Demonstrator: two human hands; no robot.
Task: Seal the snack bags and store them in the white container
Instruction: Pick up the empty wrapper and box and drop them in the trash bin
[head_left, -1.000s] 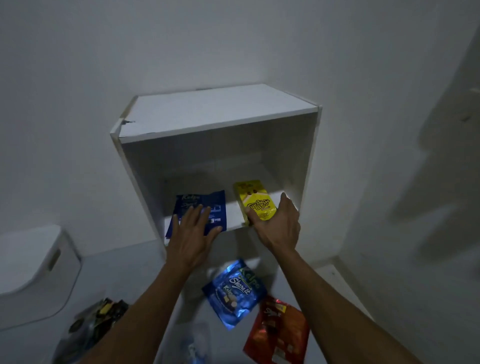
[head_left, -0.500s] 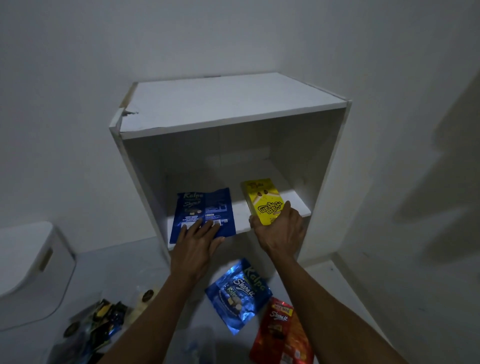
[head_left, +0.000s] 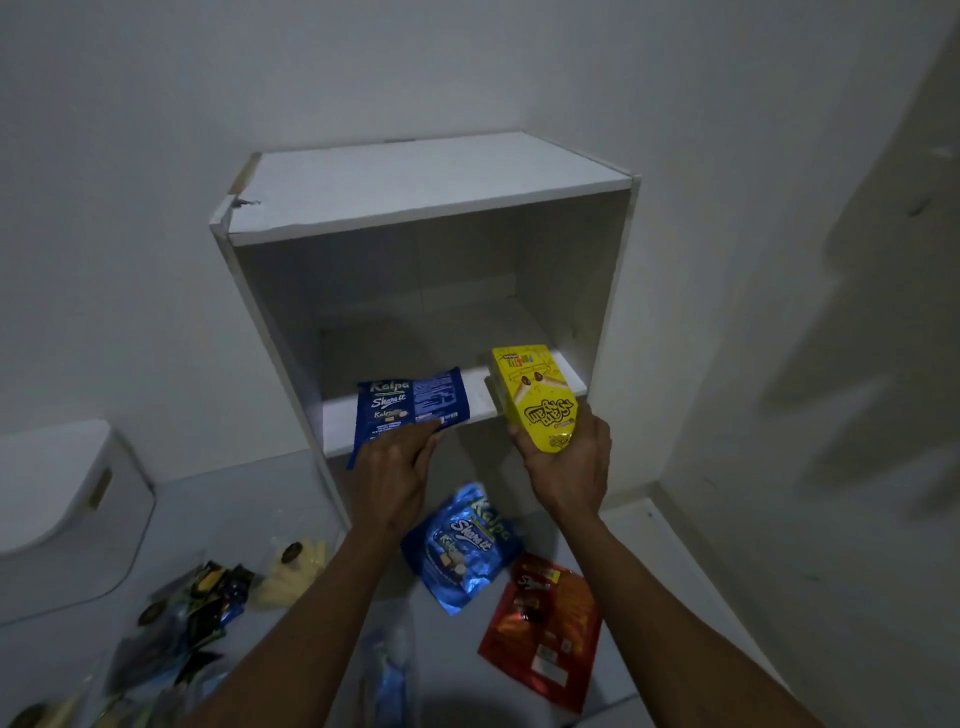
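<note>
While on floor: blue pouch (head_left: 464, 547), red pouch (head_left: 544, 630).

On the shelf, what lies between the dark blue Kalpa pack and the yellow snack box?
Nothing: in the head view, only bare white shelf separates the dark blue Kalpa pack from the yellow snack box.

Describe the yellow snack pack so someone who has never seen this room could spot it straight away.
Find the white open-front cabinet against the wall and look at the right end of its shelf. The yellow pack juts over the shelf's front edge there, gripped from below by the right hand. It is the only yellow pack; the dark blue bag under the left hand sits to its left.
</note>
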